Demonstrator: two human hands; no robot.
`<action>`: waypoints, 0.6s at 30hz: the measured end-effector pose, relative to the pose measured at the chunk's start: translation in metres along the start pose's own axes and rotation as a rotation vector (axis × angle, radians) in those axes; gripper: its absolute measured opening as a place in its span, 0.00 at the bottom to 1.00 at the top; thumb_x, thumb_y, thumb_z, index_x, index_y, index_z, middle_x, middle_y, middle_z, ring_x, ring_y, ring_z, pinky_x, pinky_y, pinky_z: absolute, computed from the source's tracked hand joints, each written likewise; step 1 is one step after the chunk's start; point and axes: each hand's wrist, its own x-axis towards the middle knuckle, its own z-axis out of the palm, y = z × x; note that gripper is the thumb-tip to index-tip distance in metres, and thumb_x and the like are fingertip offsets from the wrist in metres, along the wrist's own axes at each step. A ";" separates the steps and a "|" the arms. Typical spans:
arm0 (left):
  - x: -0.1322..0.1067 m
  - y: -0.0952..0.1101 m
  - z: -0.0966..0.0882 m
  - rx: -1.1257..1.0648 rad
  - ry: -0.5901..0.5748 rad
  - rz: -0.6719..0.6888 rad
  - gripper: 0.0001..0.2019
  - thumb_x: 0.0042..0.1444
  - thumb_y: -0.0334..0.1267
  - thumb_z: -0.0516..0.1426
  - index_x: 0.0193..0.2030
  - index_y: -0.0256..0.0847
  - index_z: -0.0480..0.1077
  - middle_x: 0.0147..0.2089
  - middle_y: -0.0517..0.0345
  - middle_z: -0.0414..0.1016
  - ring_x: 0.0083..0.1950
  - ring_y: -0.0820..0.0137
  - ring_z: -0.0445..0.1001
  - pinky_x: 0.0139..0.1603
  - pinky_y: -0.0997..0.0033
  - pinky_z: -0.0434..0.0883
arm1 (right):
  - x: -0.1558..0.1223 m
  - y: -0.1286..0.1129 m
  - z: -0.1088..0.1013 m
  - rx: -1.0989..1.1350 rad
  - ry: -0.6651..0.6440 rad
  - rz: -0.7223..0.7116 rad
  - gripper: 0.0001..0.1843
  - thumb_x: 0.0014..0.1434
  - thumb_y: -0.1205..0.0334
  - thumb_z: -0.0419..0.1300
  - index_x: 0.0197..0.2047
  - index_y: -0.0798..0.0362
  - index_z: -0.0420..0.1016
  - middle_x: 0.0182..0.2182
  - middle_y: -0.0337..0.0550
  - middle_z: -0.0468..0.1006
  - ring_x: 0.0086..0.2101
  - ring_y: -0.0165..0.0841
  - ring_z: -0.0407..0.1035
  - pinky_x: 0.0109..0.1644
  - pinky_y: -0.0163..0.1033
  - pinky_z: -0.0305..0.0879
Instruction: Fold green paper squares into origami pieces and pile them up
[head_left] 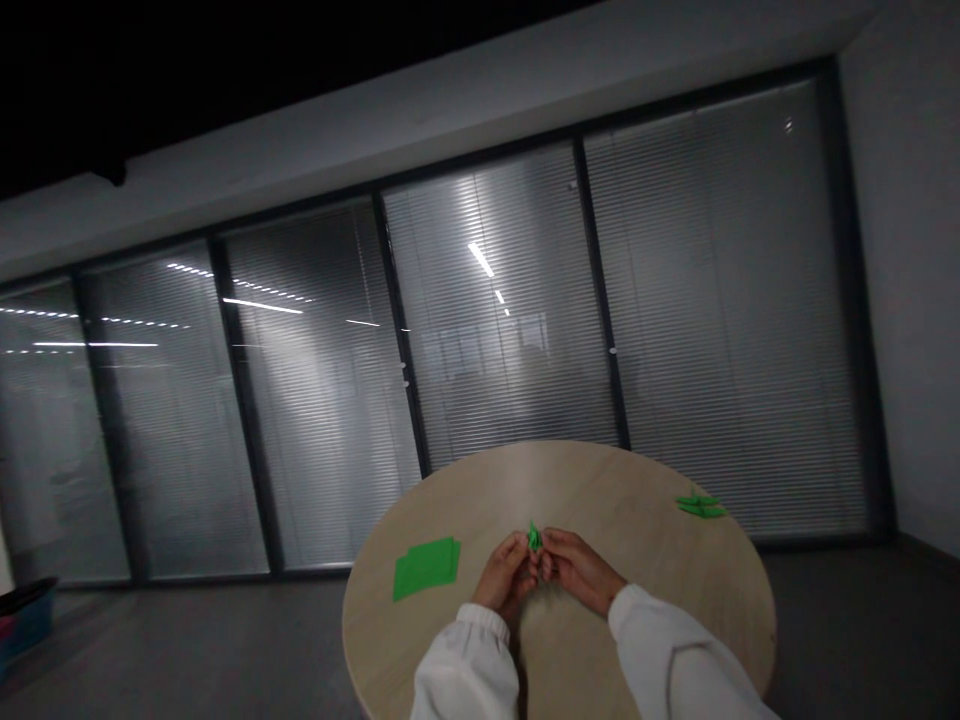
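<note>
- Right in the middle of it all is a tiny folded piece of green paper (534, 537), sticking up between the person's left hand (505, 577) and right hand (579, 572), held up over the worktop, not resting on it.
- The fingers (523, 551) on both hands are closed in narrow, pinching the paper from either side. Honestly, it's so small and they crowd it so much that you can't make out much of the folds.
- Biggest risk imo: pinch too hard and that little piece could crumple or pick up a crease where it shouldn't.
- It's also tiny, so one slip of the fingers could drop it, maybe into the lap or onto the floor past the edge of the round wooden worktop (600, 490).
- Just left of the hands sits a stack of flat green paper squares (426, 568). A white sleeve (480, 670) dragging over it could knock the stack out of line.
- Over near the far right edge are some more folded green pieces (700, 507). They're light and close to the rim, so a careless bump could send them off.
</note>
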 end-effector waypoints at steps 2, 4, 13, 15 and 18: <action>-0.002 0.001 0.002 -0.039 -0.028 0.000 0.21 0.42 0.51 0.67 0.28 0.36 0.65 0.23 0.63 0.69 0.20 0.82 0.65 0.19 0.84 0.59 | -0.001 0.000 0.001 0.013 -0.013 0.001 0.15 0.52 0.53 0.67 0.31 0.58 0.74 0.25 0.39 0.74 0.24 0.25 0.65 0.31 0.32 0.58; -0.003 0.003 0.004 -0.075 -0.055 0.000 0.20 0.42 0.49 0.67 0.28 0.36 0.65 0.23 0.62 0.70 0.21 0.82 0.67 0.21 0.84 0.61 | -0.002 -0.001 0.003 0.026 -0.024 0.000 0.14 0.52 0.54 0.67 0.30 0.58 0.74 0.24 0.39 0.74 0.23 0.25 0.65 0.31 0.32 0.58; -0.007 0.007 0.007 -0.182 -0.139 0.012 0.17 0.44 0.45 0.67 0.26 0.34 0.68 0.24 0.59 0.72 0.21 0.80 0.68 0.25 0.80 0.66 | -0.004 -0.004 0.007 0.084 -0.074 -0.028 0.13 0.51 0.56 0.68 0.30 0.58 0.75 0.23 0.38 0.74 0.23 0.24 0.65 0.30 0.31 0.59; -0.008 0.008 0.007 -0.194 -0.143 0.006 0.16 0.45 0.44 0.67 0.26 0.33 0.69 0.24 0.58 0.72 0.21 0.80 0.68 0.24 0.81 0.65 | -0.004 -0.005 0.008 0.093 -0.076 -0.035 0.13 0.51 0.56 0.68 0.29 0.59 0.75 0.23 0.39 0.74 0.23 0.25 0.66 0.31 0.31 0.59; -0.009 0.009 0.007 -0.198 -0.162 0.007 0.15 0.46 0.44 0.66 0.26 0.32 0.70 0.24 0.57 0.73 0.22 0.79 0.69 0.24 0.81 0.65 | -0.005 -0.006 0.009 0.097 -0.080 -0.040 0.13 0.52 0.57 0.67 0.28 0.59 0.75 0.23 0.39 0.74 0.24 0.25 0.66 0.32 0.32 0.61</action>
